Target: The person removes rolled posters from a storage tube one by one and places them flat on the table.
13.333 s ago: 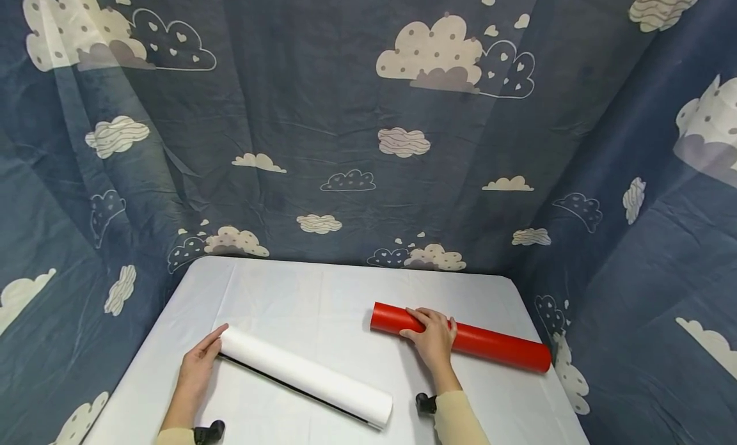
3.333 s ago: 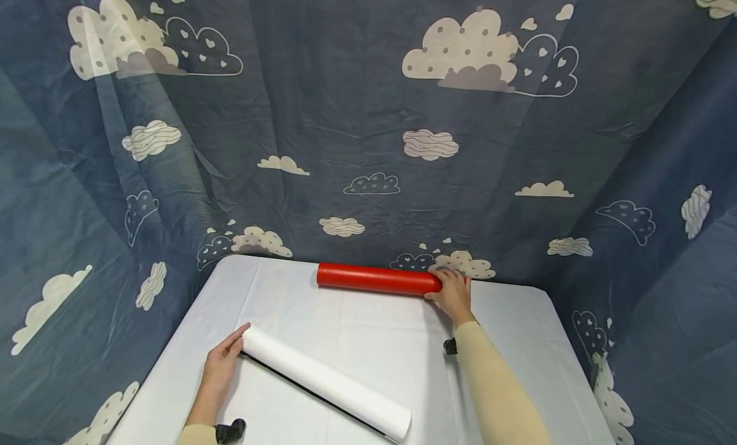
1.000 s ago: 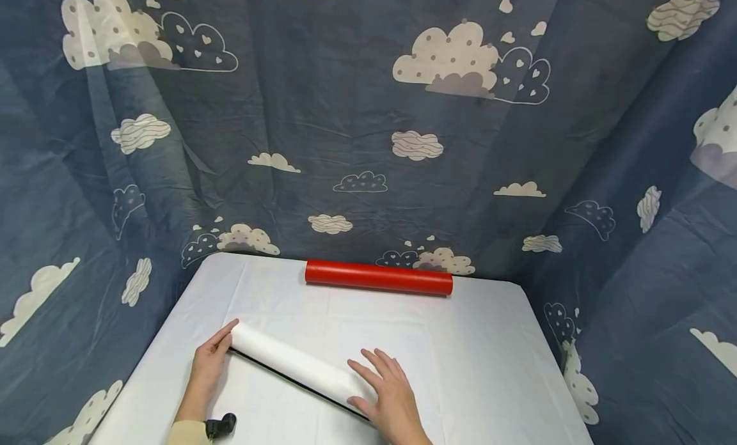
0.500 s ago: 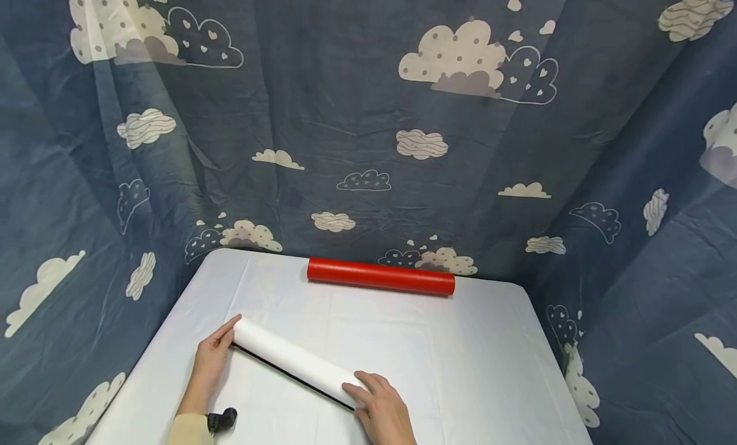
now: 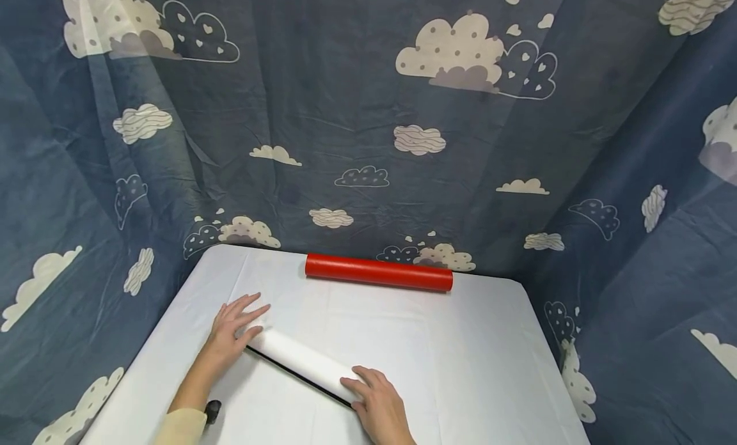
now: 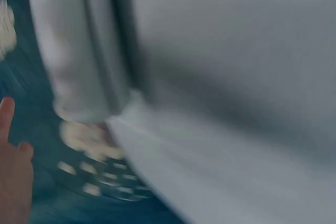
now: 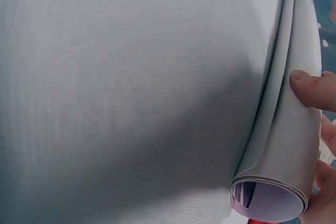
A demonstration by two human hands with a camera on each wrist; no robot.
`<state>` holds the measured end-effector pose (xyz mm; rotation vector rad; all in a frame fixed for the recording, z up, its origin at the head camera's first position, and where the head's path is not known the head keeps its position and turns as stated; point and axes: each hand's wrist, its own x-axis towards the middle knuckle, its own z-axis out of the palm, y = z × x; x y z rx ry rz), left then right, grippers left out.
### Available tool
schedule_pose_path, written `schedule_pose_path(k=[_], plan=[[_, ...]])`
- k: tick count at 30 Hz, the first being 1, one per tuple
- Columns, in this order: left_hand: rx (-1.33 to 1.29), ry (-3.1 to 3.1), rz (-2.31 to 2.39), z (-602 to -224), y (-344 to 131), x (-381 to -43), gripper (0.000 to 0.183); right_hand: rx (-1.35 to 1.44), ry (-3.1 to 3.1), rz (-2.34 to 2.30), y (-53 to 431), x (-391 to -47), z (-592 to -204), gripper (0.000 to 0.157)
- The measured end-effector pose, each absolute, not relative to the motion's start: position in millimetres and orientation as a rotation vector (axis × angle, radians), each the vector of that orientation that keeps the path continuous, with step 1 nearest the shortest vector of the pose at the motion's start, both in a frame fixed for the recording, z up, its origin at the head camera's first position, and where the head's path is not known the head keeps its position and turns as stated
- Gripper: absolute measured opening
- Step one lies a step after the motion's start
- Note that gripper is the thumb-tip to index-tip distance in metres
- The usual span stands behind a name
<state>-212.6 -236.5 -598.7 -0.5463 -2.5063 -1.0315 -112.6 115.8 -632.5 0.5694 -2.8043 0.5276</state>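
Observation:
A white rolled-up sheet of paper (image 5: 308, 362) lies slantwise on the table, a dark line along its near edge. In the right wrist view the roll (image 7: 294, 140) shows its layered end, with purple print inside. My right hand (image 5: 381, 406) holds its right end, thumb (image 7: 312, 90) on one side and fingers on the other. Fingers spread, my left hand (image 5: 230, 330) hovers around the roll's left end. In the blurred left wrist view the left hand (image 6: 14, 177) appears apart from the roll (image 6: 71, 51), though touch at the thumb is unclear.
A red roll (image 5: 380, 272) lies along the back edge of the white-covered table (image 5: 495, 355). Dark blue curtains (image 5: 322, 100) with cloud prints enclose the back and sides.
The red roll went from the right side to the back edge, and the right hand left it for the white roll's right end. My left hand has just let go, spreading its fingers.

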Motion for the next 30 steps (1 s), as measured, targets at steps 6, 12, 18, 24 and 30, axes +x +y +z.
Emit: schedule_pose_path(k=[6, 12, 18, 24, 30], plan=[[-1.031, -2.674, -0.769, -584.4, -214.5, -214.1, 0.059, 0.587, -2.789, 0.527, 116.8, -113.2, -633.0, 0.056], [-1.188, -2.763, -0.540, -589.8, -208.0, -217.4, 0.053, 0.579, -2.801, 0.496, 115.4, -112.8, -635.0, 0.055], [-1.203, -2.867, -0.395, -589.7, -200.8, -223.8, 0.054, 0.575, -2.805, 0.512, 115.9, -112.3, -630.6, 0.055], [-1.180, -2.985, -0.255, -580.7, -187.7, -228.4, 0.058, 0.585, -2.802, 0.503, 120.4, -114.9, -628.1, 0.055], [-1.100, -3.117, -0.216, -574.2, -170.2, -224.2, 0.061, 0.604, -2.752, 0.408, 133.9, -130.8, -625.2, 0.056]])
